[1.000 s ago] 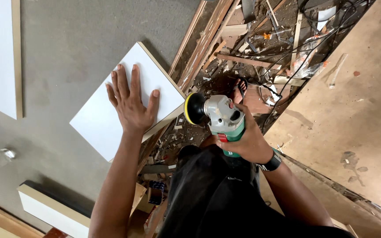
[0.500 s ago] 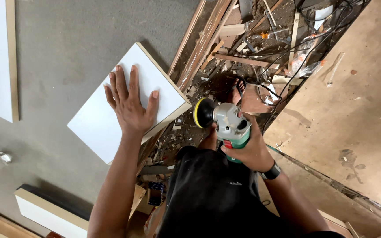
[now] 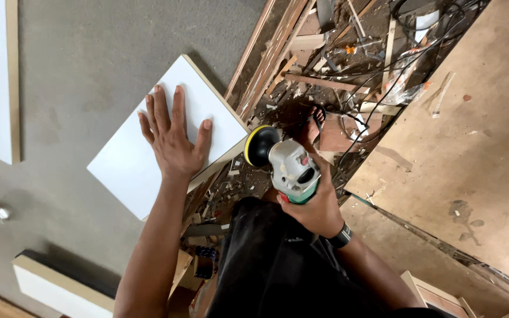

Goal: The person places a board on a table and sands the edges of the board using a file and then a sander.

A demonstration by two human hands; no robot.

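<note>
Two hands, one white panel (image 3: pixel 142 159) on the grey floor (image 3: pixel 89 53).
Left hand (image 3: pixel 175 138) — fingers spread flat — steadies the panel; right hand (image 3: pixel 319 206) clamps the sander (image 3: pixel 284 162) beside its edge.

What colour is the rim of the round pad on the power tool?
Yellow, around a black pad, on the grey and green power tool in the right hand; head view.

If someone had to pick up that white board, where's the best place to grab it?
Probably the white board is best gripped by its long right edge, which overhangs the scrap-filled gap. Fingers can hook beneath there; elsewhere it lies flat under the left hand.
</note>
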